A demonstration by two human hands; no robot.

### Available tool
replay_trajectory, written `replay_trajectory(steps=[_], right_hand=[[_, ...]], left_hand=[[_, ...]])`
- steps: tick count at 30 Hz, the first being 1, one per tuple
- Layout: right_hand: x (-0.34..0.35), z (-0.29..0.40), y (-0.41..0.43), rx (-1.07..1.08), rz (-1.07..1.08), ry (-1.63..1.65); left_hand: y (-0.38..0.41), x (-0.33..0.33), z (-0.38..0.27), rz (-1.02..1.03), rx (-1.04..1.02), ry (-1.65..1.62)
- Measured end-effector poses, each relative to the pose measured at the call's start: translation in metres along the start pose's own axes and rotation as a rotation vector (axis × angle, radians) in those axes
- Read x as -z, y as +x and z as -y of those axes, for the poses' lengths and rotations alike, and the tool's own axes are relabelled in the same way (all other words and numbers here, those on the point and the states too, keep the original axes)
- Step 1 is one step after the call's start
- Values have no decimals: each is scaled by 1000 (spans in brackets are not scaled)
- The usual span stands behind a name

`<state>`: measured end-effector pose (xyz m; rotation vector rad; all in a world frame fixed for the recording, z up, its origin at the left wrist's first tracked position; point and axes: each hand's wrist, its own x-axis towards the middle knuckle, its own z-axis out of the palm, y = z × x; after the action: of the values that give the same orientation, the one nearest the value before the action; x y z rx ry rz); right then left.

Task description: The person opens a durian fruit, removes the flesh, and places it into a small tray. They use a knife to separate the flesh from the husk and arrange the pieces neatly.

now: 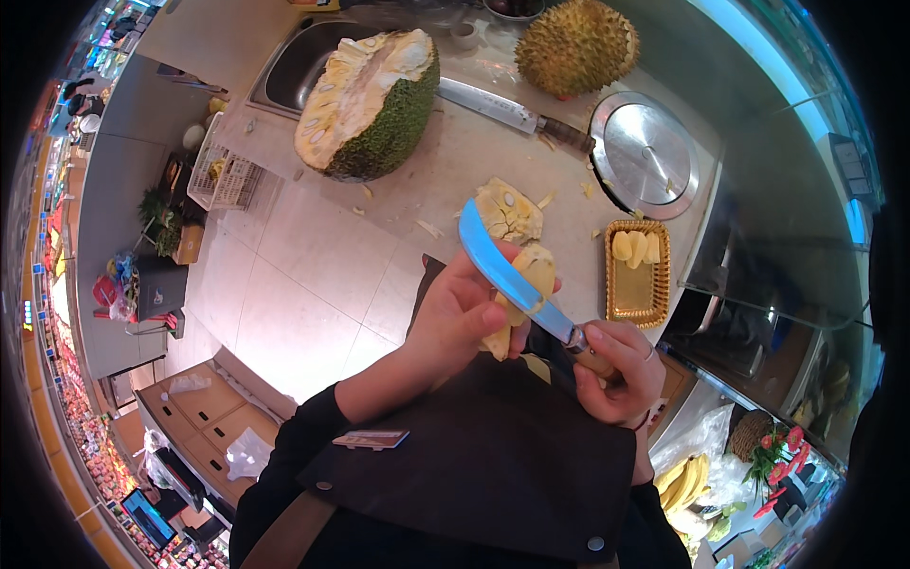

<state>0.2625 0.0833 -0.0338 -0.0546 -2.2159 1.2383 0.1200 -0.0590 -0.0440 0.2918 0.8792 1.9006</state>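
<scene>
My left hand (462,306) grips a yellow jackfruit pod (534,270), with a loose flap of flesh hanging below the fingers. In my right hand (620,370) is the wooden handle of a curved knife (498,267). Its blade lies across the pod and my left fingers, tip toward the upper left. Just beyond, a cut chunk of jackfruit (508,210) rests on the counter (455,160). To the right, a gold plastic tray (635,299) holds several peeled pods (635,247) at its far end.
A large cut jackfruit (384,114) stands beside the steel sink (284,78). A big knife (490,105) lies behind it, its handle toward a round metal scale plate (645,153). One whole durian (577,46) sits at the back. Fruit scraps dot the counter; a white basket (224,171) stands left.
</scene>
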Motion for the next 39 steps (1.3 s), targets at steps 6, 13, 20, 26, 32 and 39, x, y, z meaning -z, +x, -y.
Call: replay_trajectory(steps=[6,13,20,26,32,39], right_hand=[[-5,0,-1,-4,-54,-15],[-8,1,-2,-36,-89,-41],[3,-2,-5,-154,-224,-119],[6,-3,-6,-75,-80,54],[7,-2,-2,-61,-37,3],[7,-2,-1,-28,-65,-92]], left_hand=[[0,2,2,-5,27,-23],[0,-3,5,-39,37,-69],[0,4,11,41,71,-116],[3,9,13,86,41,-197],[3,9,9,105,61,-189],[0,7,10,102,129,-168]])
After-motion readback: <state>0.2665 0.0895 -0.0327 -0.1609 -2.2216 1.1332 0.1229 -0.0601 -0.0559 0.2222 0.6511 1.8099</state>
